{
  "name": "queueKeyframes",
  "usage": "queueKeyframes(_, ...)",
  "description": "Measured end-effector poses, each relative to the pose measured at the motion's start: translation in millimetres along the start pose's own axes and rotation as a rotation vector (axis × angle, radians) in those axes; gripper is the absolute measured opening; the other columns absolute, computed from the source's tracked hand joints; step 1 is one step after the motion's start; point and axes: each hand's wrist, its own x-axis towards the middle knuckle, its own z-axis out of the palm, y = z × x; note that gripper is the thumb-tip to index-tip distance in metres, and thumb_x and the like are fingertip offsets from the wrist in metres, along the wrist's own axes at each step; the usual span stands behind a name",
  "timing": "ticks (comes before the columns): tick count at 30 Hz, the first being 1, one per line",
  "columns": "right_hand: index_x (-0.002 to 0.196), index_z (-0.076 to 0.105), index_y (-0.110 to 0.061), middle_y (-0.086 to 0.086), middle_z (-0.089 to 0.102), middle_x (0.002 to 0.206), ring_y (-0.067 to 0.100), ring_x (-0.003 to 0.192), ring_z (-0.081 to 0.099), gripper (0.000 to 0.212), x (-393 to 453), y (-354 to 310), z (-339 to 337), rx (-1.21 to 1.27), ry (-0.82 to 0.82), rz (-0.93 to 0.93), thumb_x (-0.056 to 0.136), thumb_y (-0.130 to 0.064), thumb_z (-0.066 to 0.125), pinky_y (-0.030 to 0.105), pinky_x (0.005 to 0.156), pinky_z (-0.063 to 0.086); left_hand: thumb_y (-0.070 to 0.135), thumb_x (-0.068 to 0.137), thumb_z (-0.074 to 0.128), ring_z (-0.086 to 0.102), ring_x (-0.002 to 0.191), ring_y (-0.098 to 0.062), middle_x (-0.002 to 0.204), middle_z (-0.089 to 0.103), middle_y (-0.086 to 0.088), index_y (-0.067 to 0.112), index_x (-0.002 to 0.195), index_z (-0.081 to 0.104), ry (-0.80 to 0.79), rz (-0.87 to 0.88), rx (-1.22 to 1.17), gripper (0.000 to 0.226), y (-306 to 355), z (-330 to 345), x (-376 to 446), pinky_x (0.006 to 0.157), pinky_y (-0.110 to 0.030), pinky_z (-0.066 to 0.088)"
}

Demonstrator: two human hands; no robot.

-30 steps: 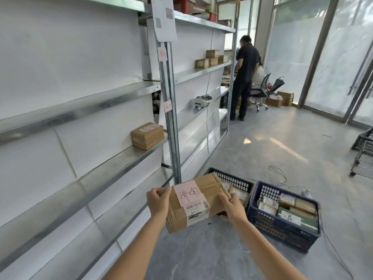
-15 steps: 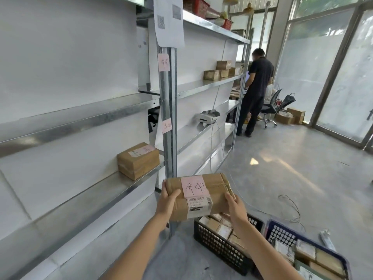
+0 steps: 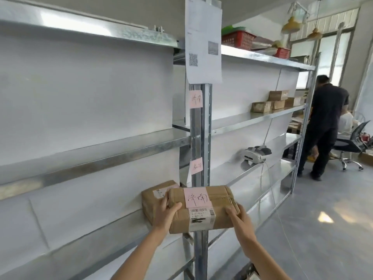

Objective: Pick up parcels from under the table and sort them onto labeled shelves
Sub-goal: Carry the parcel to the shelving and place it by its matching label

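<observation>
My left hand [image 3: 164, 214] and right hand [image 3: 240, 221] clasp a parcel [image 3: 201, 209] by its ends, fingers curled around it, before the upright [image 3: 199, 138]. Just behind, perhaps touching, a box [image 3: 153, 201] rests on the shelf [image 3: 90, 241].

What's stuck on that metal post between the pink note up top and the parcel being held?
In the head view, a second pink note sits on the post, between the upper pink note and the held parcel.
</observation>
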Motion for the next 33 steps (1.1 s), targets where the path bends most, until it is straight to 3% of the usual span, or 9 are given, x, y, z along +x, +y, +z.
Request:
queueKeyframes(6, 0.120, 0.050, -0.029, -0.008, 0.065, 0.103, 0.000, 0.090, 0.059, 0.040, 83, -44, -2, 0.010, -0.223, -0.128, 0.083, -0.027, 0.068, 0.004, 0.055, 0.047, 0.005, 0.084, 0.063, 0.055, 0.092, -0.010, 0.109, 0.051, -0.001, 0.011, 0.120, 0.036, 0.244, 0.118, -0.030, 0.046, 45, 15, 39, 0.073, -0.026, 0.047)
queueKeyframes(13, 0.137, 0.034, -0.029, -0.009, 0.055, 0.113, 0.003, 0.094, 0.057, 0.069, 151, -117, 19, 0.023, -0.464, -0.250, 0.079, -0.035, 0.070, 0.010, 0.057, 0.051, 0.016, 0.090, 0.055, 0.061, 0.092, -0.011, 0.112, 0.060, 0.000, 0.020, 0.118, 0.043, 0.274, 0.187, -0.094, 0.031, 115, 8, 58, 0.058, -0.017, 0.053)
queueKeyframes(15, 0.139, 0.031, -0.027, -0.011, 0.056, 0.111, 0.004, 0.094, 0.058, 0.076, 166, -134, 32, 0.016, -0.536, -0.292, 0.077, -0.029, 0.074, 0.011, 0.060, 0.053, 0.022, 0.087, 0.059, 0.061, 0.102, -0.015, 0.123, 0.059, -0.006, 0.019, 0.127, 0.045, 0.267, 0.206, -0.047, 0.043, 136, 0, 64, 0.074, -0.023, 0.053)
queueKeyframes(17, 0.142, 0.027, -0.026, -0.010, 0.056, 0.112, 0.011, 0.098, 0.060, 0.082, 182, -146, 49, -0.014, -0.572, -0.321, 0.076, -0.026, 0.076, 0.023, 0.075, 0.057, 0.034, 0.075, 0.065, 0.055, 0.115, -0.017, 0.130, 0.050, -0.007, 0.029, 0.128, 0.049, 0.279, 0.212, 0.067, 0.056, 152, -12, 72, 0.095, -0.035, 0.047)
queueKeyframes(20, 0.144, 0.025, -0.026, -0.002, 0.055, 0.117, 0.017, 0.102, 0.059, 0.082, 206, -161, 74, -0.015, -0.584, -0.305, 0.077, -0.027, 0.074, 0.036, 0.083, 0.056, 0.040, 0.058, 0.075, 0.052, 0.109, -0.007, 0.117, 0.038, 0.009, 0.054, 0.116, 0.044, 0.284, 0.153, 0.184, 0.067, 169, -28, 84, 0.088, -0.027, 0.045)
queueKeyframes(23, 0.143, 0.026, -0.027, -0.003, 0.052, 0.114, 0.013, 0.096, 0.058, 0.078, 229, -177, 98, -0.015, -0.579, -0.312, 0.079, -0.028, 0.071, 0.026, 0.075, 0.053, 0.021, 0.061, 0.084, 0.051, 0.114, -0.013, 0.128, 0.040, 0.005, 0.040, 0.138, 0.033, 0.313, 0.129, 0.289, 0.094, 172, -43, 108, 0.081, -0.028, 0.051)
queueKeyframes(27, 0.140, 0.030, -0.030, -0.001, 0.053, 0.118, 0.017, 0.099, 0.057, 0.074, 256, -193, 129, -0.067, -0.550, -0.366, 0.080, -0.026, 0.071, 0.027, 0.075, 0.053, 0.012, 0.071, 0.077, 0.057, 0.093, 0.001, 0.118, 0.055, 0.006, 0.028, 0.139, 0.034, 0.395, 0.163, 0.295, 0.082, 175, -55, 146, 0.061, -0.014, 0.045)
queueKeyframes(31, 0.142, 0.028, -0.017, 0.008, 0.049, 0.132, 0.025, 0.116, 0.052, 0.077, 282, -202, 157, -0.079, -0.522, -0.403, 0.079, -0.011, 0.071, 0.045, 0.096, 0.051, 0.014, 0.074, 0.075, 0.058, 0.095, -0.006, 0.122, 0.057, 0.001, 0.023, 0.137, 0.039, 0.462, 0.196, 0.264, 0.073, 178, -66, 180, 0.067, -0.017, 0.048)
queueKeyframes(33, 0.143, 0.027, -0.016, 0.010, 0.046, 0.135, 0.027, 0.120, 0.048, 0.076, 293, -203, 169, -0.102, -0.506, -0.391, 0.080, -0.006, 0.069, 0.046, 0.098, 0.049, 0.015, 0.076, 0.074, 0.058, 0.103, -0.015, 0.128, 0.056, -0.003, 0.018, 0.137, 0.040, 0.502, 0.188, 0.271, 0.071, 177, -70, 194, 0.079, -0.028, 0.053)
